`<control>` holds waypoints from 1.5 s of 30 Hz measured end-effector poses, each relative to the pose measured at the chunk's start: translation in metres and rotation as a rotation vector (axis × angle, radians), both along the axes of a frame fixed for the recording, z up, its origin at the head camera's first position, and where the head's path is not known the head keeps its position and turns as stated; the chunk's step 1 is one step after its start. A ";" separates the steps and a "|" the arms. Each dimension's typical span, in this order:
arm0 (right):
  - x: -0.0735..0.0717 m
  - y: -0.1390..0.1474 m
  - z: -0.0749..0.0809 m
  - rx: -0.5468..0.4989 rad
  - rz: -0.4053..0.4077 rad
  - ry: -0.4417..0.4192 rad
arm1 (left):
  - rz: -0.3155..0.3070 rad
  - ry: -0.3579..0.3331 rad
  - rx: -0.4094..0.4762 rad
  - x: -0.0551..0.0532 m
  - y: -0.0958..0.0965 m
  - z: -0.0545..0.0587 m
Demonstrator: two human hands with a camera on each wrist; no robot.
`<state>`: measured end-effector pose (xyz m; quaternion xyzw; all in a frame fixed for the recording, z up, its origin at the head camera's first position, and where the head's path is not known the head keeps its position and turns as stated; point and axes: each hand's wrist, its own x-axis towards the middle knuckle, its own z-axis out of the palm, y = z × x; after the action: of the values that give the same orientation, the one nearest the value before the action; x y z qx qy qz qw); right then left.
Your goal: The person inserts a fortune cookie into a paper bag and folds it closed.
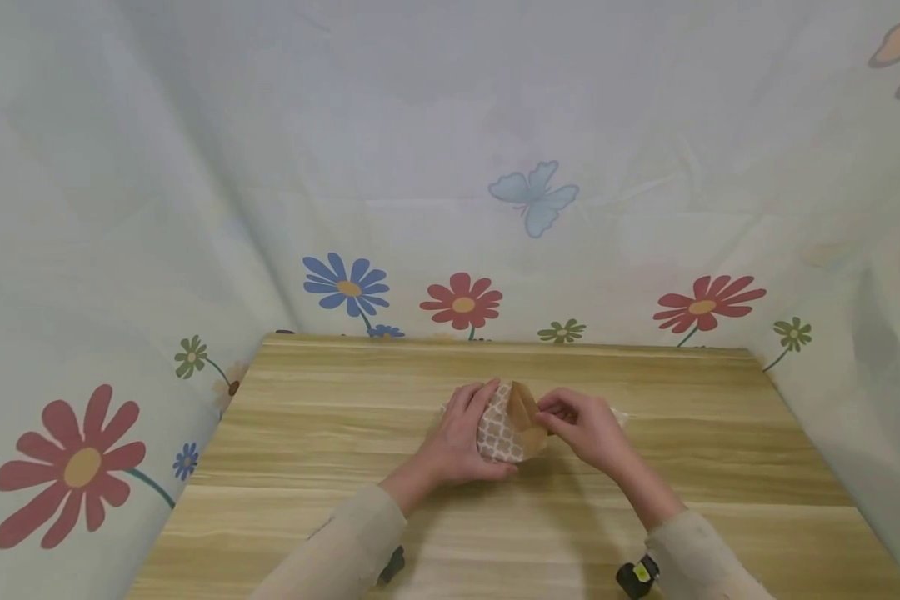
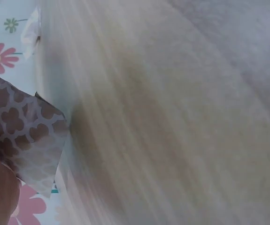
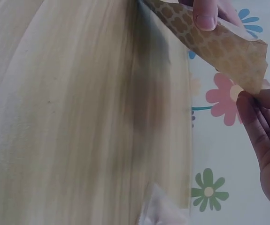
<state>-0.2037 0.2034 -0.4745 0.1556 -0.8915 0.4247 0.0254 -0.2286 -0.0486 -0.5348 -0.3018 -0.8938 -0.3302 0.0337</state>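
A brown paper piece with a white lattice pattern (image 1: 501,425) is held up over the wooden table (image 1: 330,383). My left hand (image 1: 461,442) grips its left side, the thumb along the lower edge and the fingers over the top. At its right side, my right hand (image 1: 581,421) pinches the plain brown part. The right wrist view shows the patterned paper (image 3: 219,49) tapering to a corner, caught between thumb and fingertips of the right hand (image 3: 268,140). Part of the left hand (image 2: 1,187) shows beside the paper (image 2: 27,136) in the left wrist view.
A clear plastic packet (image 3: 160,208) lies on the table beyond the right hand, mostly hidden by it in the head view. A small black device (image 1: 637,575) sits by the right sleeve. Flower-printed cloth (image 1: 390,200) hangs behind the table and at its sides.
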 end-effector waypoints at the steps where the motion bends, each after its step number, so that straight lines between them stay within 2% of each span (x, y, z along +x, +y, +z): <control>1: 0.000 0.000 0.001 -0.003 0.002 0.007 | -0.002 0.001 0.002 0.000 0.000 0.001; 8: 0.001 -0.003 0.013 -0.009 0.014 0.054 | -0.023 -0.040 0.062 -0.003 0.000 0.006; 16: 0.003 -0.008 0.023 -0.033 0.043 0.049 | -0.055 -0.036 0.094 -0.004 -0.002 0.009; 25: -0.001 -0.002 0.014 -0.057 0.023 0.015 | -0.033 -0.052 0.079 -0.004 -0.001 0.008; 35: -0.003 0.009 -0.001 -0.156 0.017 -0.037 | -0.024 -0.073 0.069 -0.003 0.001 0.004; 39: -0.003 0.011 -0.007 -0.162 0.000 -0.049 | -0.028 -0.060 0.058 -0.003 0.003 0.003; 45: -0.003 0.012 -0.009 -0.112 -0.025 -0.041 | -0.042 -0.016 0.017 -0.003 0.006 0.004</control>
<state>-0.2066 0.2150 -0.4832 0.1340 -0.8685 0.4768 0.0211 -0.2311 -0.0428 -0.5313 -0.3174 -0.8846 -0.3410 0.0220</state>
